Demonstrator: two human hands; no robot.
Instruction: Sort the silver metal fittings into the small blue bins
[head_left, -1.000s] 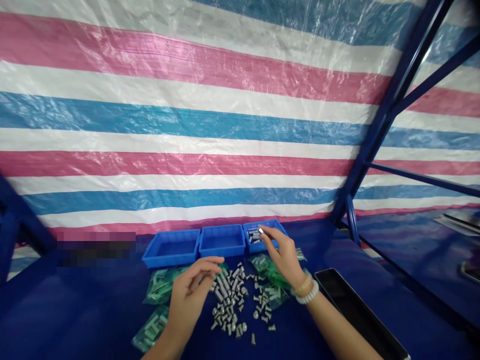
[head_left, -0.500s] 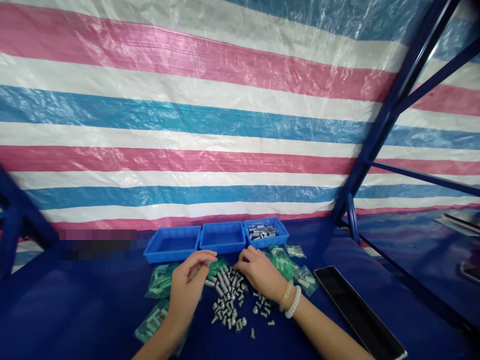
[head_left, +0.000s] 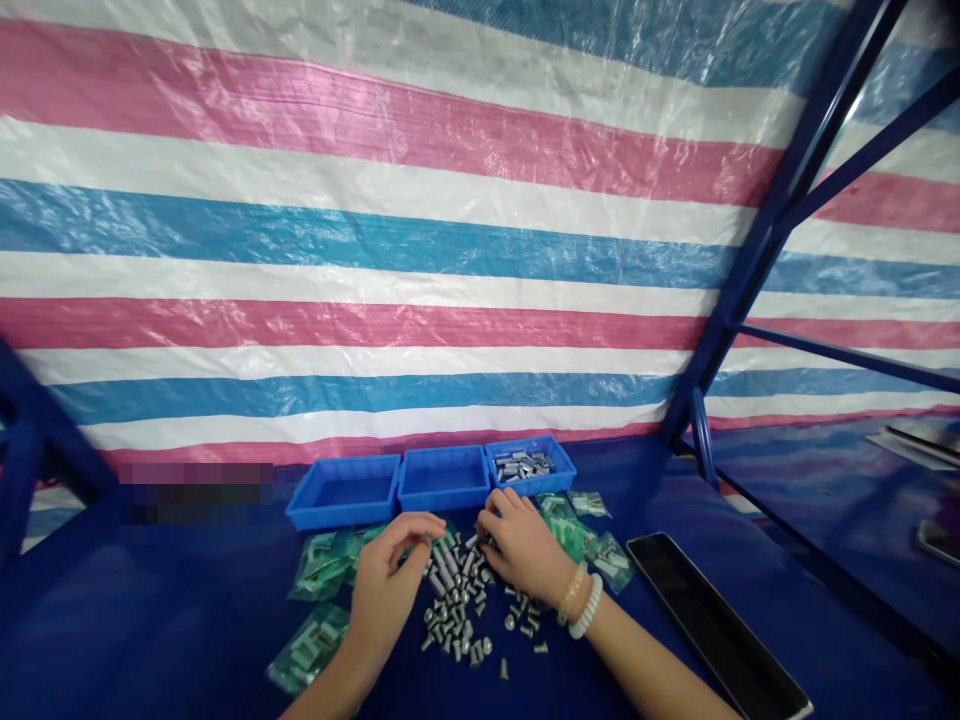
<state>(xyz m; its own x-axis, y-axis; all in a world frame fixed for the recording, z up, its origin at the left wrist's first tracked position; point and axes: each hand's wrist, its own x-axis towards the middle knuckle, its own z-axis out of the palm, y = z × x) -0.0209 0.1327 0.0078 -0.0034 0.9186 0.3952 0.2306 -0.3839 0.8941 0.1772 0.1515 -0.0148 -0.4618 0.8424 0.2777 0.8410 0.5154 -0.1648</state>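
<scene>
A loose pile of metal screws and sleeve-like pieces [head_left: 452, 607] lies on the blue table in front of me. At the pile's left upper edge is my left hand [head_left: 395, 572], fingers bent in a C with a gap to the thumb; nothing shows between them. My right hand [head_left: 523, 545], with two bracelets on the wrist, reaches into the pile's upper right side. Its fingers are curled together, and whatever they grip is hidden. Just beyond stands a blue bin [head_left: 571, 474] holding small metal pieces.
Two more blue bins, the middle one [head_left: 444, 498] and the left one [head_left: 341, 520], show bare bottoms. Green-and-clear packets lie at left [head_left: 309, 648] and right [head_left: 611, 560]. A dark tray [head_left: 716, 625] with a pale rim lies at right. Blue frame bars [head_left: 739, 290] slant upward.
My left hand has shifted slightly right along the pile's edge. My right hand has stayed near the same spot, its fingers a little more curled over the pieces.
</scene>
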